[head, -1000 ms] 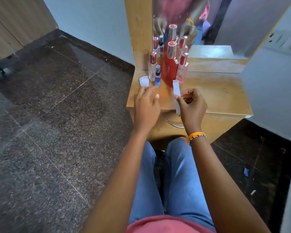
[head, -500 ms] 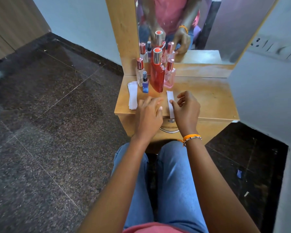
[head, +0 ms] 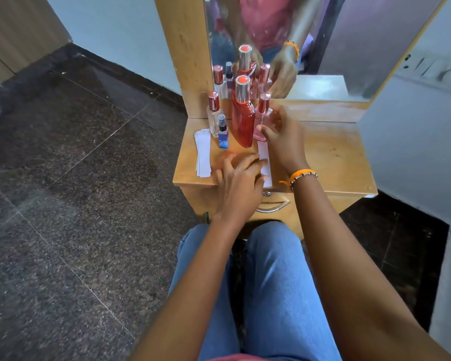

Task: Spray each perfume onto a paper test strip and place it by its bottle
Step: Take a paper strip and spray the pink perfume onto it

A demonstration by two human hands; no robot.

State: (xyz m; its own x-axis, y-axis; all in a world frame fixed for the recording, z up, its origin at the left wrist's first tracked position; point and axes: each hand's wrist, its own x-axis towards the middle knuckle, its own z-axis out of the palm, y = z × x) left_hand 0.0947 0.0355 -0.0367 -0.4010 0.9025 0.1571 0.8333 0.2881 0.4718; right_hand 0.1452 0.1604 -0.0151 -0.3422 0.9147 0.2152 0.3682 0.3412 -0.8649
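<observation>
Pink bottle (head: 261, 123) beside spread right hand (head: 284, 142)

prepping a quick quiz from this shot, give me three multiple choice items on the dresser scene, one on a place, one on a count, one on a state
1. Where does the stack of spare strips lie?
A. at the left of the dresser top, beside the bottles
B. on the floor
C. behind the bottles against the mirror

2. How many perfume bottles stand on the dresser top, reflections aside?
A. two
B. four
C. six

3. What is the left hand doing?
A. gripping the tall red bottle
B. lying with fingers on the single test strip
C. resting on the knee

Answers
1. A: the white stack sits near the left edge, by the small blue bottle.
2. B: clear bottle, small blue bottle, tall red bottle and pink bottle.
3. B: its straight fingers lie across the strip, while the right hand reaches to the pink bottle.
</observation>
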